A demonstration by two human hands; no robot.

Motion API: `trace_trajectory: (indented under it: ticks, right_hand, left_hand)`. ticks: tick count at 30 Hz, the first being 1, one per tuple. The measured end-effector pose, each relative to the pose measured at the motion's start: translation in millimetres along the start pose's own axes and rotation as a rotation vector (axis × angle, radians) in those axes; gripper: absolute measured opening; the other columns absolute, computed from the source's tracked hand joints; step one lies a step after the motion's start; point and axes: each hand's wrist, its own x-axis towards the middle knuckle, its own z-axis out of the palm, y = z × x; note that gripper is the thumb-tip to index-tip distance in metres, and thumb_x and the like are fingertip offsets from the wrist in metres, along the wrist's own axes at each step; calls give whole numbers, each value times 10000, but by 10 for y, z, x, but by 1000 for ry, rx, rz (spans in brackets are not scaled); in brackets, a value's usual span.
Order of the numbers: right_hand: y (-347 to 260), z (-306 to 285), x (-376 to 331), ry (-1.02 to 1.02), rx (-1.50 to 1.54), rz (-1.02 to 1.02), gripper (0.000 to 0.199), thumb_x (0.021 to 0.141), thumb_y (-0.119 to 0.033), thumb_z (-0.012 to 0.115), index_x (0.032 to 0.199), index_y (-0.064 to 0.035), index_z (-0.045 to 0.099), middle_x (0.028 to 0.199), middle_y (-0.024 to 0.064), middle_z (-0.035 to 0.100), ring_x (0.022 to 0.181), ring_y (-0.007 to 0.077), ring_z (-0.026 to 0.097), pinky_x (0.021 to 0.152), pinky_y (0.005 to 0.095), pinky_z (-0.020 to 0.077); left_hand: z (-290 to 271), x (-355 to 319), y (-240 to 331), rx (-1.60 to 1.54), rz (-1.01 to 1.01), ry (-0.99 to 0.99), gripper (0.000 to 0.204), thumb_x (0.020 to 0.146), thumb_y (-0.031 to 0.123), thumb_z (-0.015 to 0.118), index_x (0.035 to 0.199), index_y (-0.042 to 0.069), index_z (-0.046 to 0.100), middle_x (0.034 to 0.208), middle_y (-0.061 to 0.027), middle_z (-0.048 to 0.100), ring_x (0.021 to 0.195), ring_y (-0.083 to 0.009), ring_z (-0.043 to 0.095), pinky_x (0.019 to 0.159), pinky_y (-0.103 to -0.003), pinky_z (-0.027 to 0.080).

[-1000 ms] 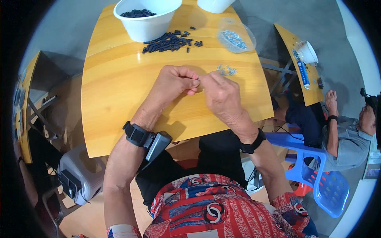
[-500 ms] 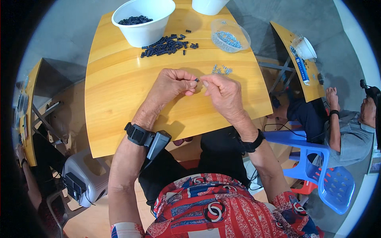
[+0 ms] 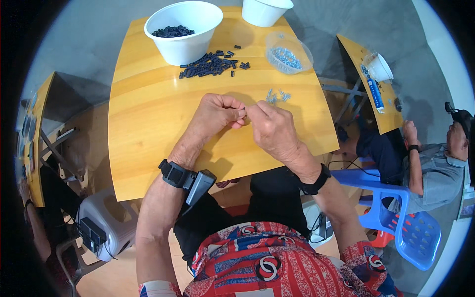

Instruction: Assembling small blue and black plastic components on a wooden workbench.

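Observation:
Above the middle of the table, my left hand (image 3: pixel 217 115) pinches a small black plastic piece between thumb and index finger. That piece is now almost wholly covered by the fingertips. My right hand (image 3: pixel 273 126) is closed, its thumb and index fingertips meeting the left fingertips at the piece. Whatever the right fingers hold is hidden. A small group of silver screws (image 3: pixel 285 95) lies just beyond my right hand. Farther off, a pile of short black plastic pieces (image 3: pixel 210 66) is spread on the wooden table (image 3: pixel 148 123).
A white bowl (image 3: pixel 185 52) of black pieces stands at the far left. At the far right are a clear tub (image 3: pixel 303 45) of screws and another white container (image 3: pixel 264 16). To the right, a person (image 3: pixel 430 163) sits by another table (image 3: pixel 391 116) and a blue chair (image 3: pixel 418 237).
My right hand has moved left, and its fingertips have closed the gap to the piece in my left hand. The whole view has shifted slightly, with the table sitting lower.

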Motion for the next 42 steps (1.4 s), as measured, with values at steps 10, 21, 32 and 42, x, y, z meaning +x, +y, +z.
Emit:
trace_trajectory:
  ticks: [10, 21, 32, 42]
  right_hand:
    - [502, -43, 618, -75, 644, 648, 144, 794, -140, 607, 838, -12, 657, 692, 162, 637, 671, 292, 639, 575, 341, 494]
    - [501, 621, 1033, -253, -119, 303, 160, 789, -156, 601, 785, 3, 604, 764, 196, 635, 752, 390, 613, 673, 448, 484]
    - [522, 312, 785, -241, 384, 475, 101, 824, -86, 571, 839, 1, 618, 781, 125, 635, 647, 237, 600, 579, 323, 474]
    - [338, 168, 483, -40, 1268, 727, 129, 880, -102, 593, 954, -23, 664, 746, -10, 612, 628, 50, 534, 543, 185, 418]
  left_hand:
    - [-79, 29, 75, -139, 108, 323, 77, 835, 41, 645, 874, -23, 661, 744, -52, 652, 638, -94, 612, 579, -201, 512]
    - [-95, 75, 31, -149, 135, 355, 117, 848, 65, 643, 928, -18, 659, 801, -62, 663, 684, -101, 625, 621, -208, 527]
    - [-72, 58, 52, -157, 118, 320, 119, 844, 61, 646, 932, -18, 656, 789, -63, 660, 671, -97, 619, 611, -205, 523]
    - [-25, 22, 67, -254, 80, 176, 125, 852, 54, 636, 963, -1, 652, 806, -70, 667, 679, -107, 622, 626, -220, 529]
